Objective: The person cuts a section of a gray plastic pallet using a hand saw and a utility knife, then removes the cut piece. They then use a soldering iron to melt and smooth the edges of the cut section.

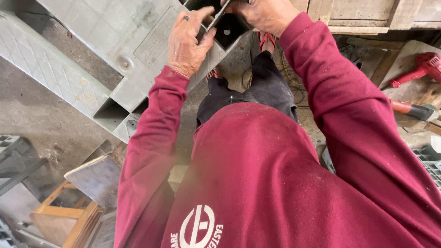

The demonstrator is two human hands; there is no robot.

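Here, both hands work at the top of the view on a large grey moulded plastic panel (115,41) that slants from the upper middle down toward the left, over the bare concrete floor (41,119). The left hand (187,43), a ring on one finger, lies across the panel's near edge with its thumb pressed against a small flat grey plate (217,19). The right hand (264,14) closes on that same plate from the other side, so the two hands sit close together, both clamped on the plate. The plate is held tilted at the mouth of a dark square opening (228,31) in the panel's edge; whether it touches the opening's rim cannot be told. A second square hollow (110,115) shows at the panel's lower end, and a round boss (123,63) sits on its flat face.

Both arms wear dark red long sleeves, and dark trousers (257,87) show below the hands.

On the floor toward the lower left corner stands a small wooden stool (59,220), with a grey board (96,177) leaning just beside it. Well apart, by the right edge, a red power drill (420,69) lies on a pale board, and near it a red-handled tool (411,109). Wooden planks (363,14) run along the top right.
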